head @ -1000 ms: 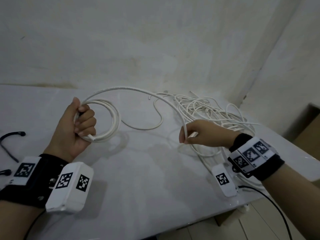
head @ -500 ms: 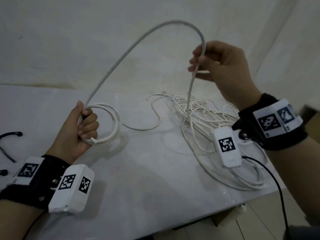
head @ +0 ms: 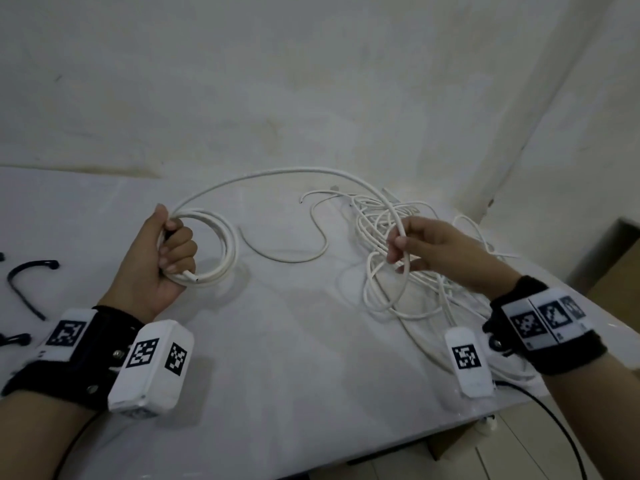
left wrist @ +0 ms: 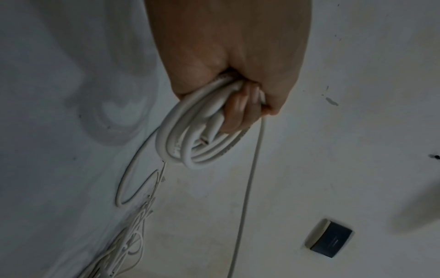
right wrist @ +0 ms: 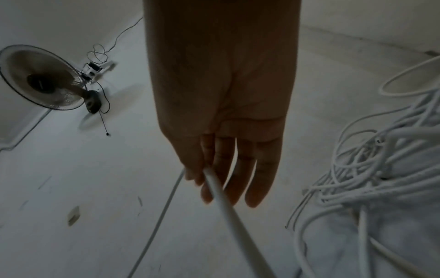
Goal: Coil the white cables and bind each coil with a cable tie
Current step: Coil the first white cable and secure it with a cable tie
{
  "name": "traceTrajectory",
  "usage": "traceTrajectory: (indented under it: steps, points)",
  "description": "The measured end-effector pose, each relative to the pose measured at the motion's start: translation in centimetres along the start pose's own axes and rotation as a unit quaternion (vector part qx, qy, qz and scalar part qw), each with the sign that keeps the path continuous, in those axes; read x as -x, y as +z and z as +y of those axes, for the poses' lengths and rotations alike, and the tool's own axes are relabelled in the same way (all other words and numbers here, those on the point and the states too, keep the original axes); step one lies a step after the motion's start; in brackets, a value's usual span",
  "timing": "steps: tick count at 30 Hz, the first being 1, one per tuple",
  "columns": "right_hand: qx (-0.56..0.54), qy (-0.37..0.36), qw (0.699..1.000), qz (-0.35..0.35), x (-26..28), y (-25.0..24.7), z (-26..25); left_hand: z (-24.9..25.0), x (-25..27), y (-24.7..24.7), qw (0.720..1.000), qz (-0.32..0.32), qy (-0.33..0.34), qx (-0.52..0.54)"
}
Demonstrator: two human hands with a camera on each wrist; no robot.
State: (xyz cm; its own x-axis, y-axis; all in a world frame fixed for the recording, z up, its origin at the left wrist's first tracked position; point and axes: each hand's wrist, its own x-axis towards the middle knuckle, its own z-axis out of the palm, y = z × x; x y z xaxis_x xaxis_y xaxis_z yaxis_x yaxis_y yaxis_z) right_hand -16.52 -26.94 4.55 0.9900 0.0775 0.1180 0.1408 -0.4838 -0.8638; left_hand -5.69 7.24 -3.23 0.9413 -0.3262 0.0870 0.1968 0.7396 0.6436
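Two hands are busy with one long white cable (head: 277, 174). The left hand (head: 156, 261) has its fingers curled tight round a small coil (head: 221, 251) of a few loops, held just over the white table (head: 294, 358). One cut end of the cable pokes out under the fingers. From the top of that fist the cable goes up in a big arch and comes down to the right hand (head: 433, 251). That hand pinches it between thumb and first finger. The other fingers (right wrist: 259, 180) hang loose and a bit apart.

Under the right hand lies a messy pile of cables (head: 415, 271), all looped over each other. I think the coil is only partly done, and no tie is on it yet.

What could go wrong? The line runs down into the pile. If the right hand pulls fast, a loop there could catch and drag the whole heap, or pull into a knot. The cable looks springy too. If the left fingers let go a little for the next loop, the coil could pop open. A black cable tie (head: 24, 282) waits at the far left of the table, well apart from both hands.
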Motion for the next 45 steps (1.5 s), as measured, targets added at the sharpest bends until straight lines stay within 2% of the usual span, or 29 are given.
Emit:
traceTrajectory:
  steps: [3,5,7,9,12,14,16,19,21,24,26,28,29,31,34,38,41,43,45]
  points:
    - [-0.135,0.046,0.989,-0.032,0.9,0.6,0.7,0.0,0.1,0.0,1.000,0.016,0.005,-0.011]
    - [-0.145,0.072,0.987,-0.022,0.7,0.5,1.0,0.0,0.1,0.0,1.000,0.023,0.004,-0.009]
    - [-0.051,0.065,0.996,-0.025,0.3,0.4,1.4,-0.1,0.1,0.0,1.000,0.030,0.003,-0.001]
    - [0.133,0.024,0.989,-0.059,0.1,0.3,1.5,-0.1,0.2,0.1,0.999,0.042,0.004,-0.012]
    - [0.364,0.003,0.917,-0.161,0.4,1.1,1.6,0.0,0.1,-0.2,0.999,0.039,0.004,-0.009]
    - [0.425,0.014,0.877,-0.225,0.5,2.1,2.2,0.1,-0.1,-0.6,1.000,0.023,0.004,0.003]
    - [0.449,0.017,0.861,-0.238,0.6,2.9,3.0,0.2,-0.1,-0.8,1.000,0.012,0.007,0.010]
    - [0.462,-0.021,0.864,-0.200,0.5,3.8,3.9,0.2,-0.2,-0.9,1.000,0.013,0.008,0.008]
    - [0.450,-0.073,0.875,-0.165,0.3,3.8,3.8,0.2,-0.2,-0.9,1.000,0.008,0.007,0.016]
    - [0.405,-0.167,0.898,-0.046,-0.2,2.6,2.5,0.4,-0.4,-1.1,1.000,0.011,0.009,0.017]
    - [0.304,-0.180,0.933,0.070,-0.6,1.3,0.9,0.5,-0.5,-1.4,1.000,0.010,0.010,0.024]
    - [0.148,-0.170,0.961,0.158,-0.7,0.3,-1.5,0.5,-0.5,-1.6,0.999,0.008,0.009,0.036]
    - [0.070,-0.180,0.963,0.187,-0.7,-0.3,-2.7,0.5,-0.4,-1.4,0.999,0.011,0.008,0.038]
    - [-0.035,-0.217,0.947,0.234,-0.4,-1.3,-5.2,0.3,-0.3,-0.9,1.000,0.025,0.005,0.016]
    - [-0.122,-0.245,0.933,0.236,0.0,-2.2,-7.9,0.0,0.2,0.2,0.999,0.033,-0.001,-0.014]
    - [-0.167,-0.215,0.936,0.224,-0.2,-1.8,-7.7,-0.1,0.8,1.2,1.000,0.023,-0.005,-0.013]
    - [-0.185,-0.166,0.937,0.244,-0.8,-1.5,-5.8,0.0,0.9,1.3,1.000,0.022,-0.001,-0.011]
    - [-0.173,-0.090,0.944,0.265,-1.4,-1.5,-3.8,0.1,1.0,1.3,1.000,0.025,0.000,-0.011]
    - [-0.149,0.017,0.951,0.272,-1.9,-1.4,-1.3,0.1,0.9,1.3,1.000,0.027,-0.001,-0.012]
